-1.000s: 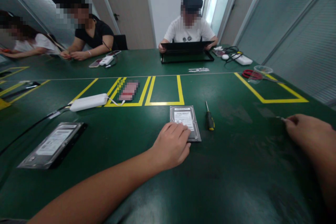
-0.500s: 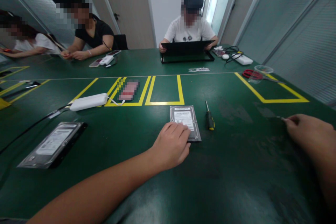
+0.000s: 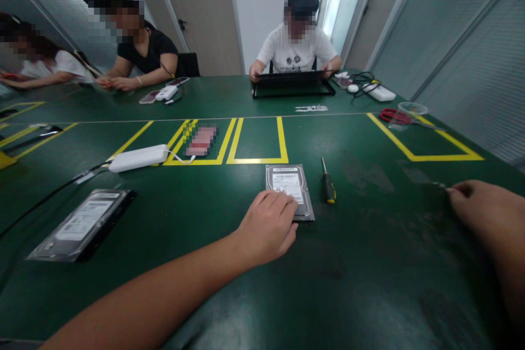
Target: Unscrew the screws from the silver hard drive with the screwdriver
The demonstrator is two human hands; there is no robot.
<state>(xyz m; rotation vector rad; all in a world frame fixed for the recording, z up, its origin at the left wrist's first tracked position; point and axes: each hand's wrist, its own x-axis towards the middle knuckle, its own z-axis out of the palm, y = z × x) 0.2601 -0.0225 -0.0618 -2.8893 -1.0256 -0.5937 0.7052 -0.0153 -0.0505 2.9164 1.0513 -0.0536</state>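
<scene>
A small hard drive (image 3: 305, 194) with a white label lies flat on the green table. My left hand (image 3: 270, 224) is curled over its near left part, fingers on the label and thumb at the near edge. Just right of the drive lies a screwdriver (image 3: 328, 186) with a black and yellow handle, its shaft pointing away. Far to the right, my right hand (image 3: 486, 208) is low over the table, thumb and forefinger pinched together. A small pale thing (image 3: 440, 185) shows at those fingertips, too blurred to name.
Another, larger hard drive (image 3: 84, 221) lies at left, near a white power strip (image 3: 139, 158) with cables. Yellow tape (image 3: 262, 162) marks boxes on the table. A red cable (image 3: 396, 116) and a clear plastic cup (image 3: 412, 112) lie back right. Opposite, a person holds a black panel (image 3: 293, 79).
My right hand has shifted very slightly right, still pinched. My left hand stays on the hard drive. Across the table, the person's black panel has tipped lower.
</scene>
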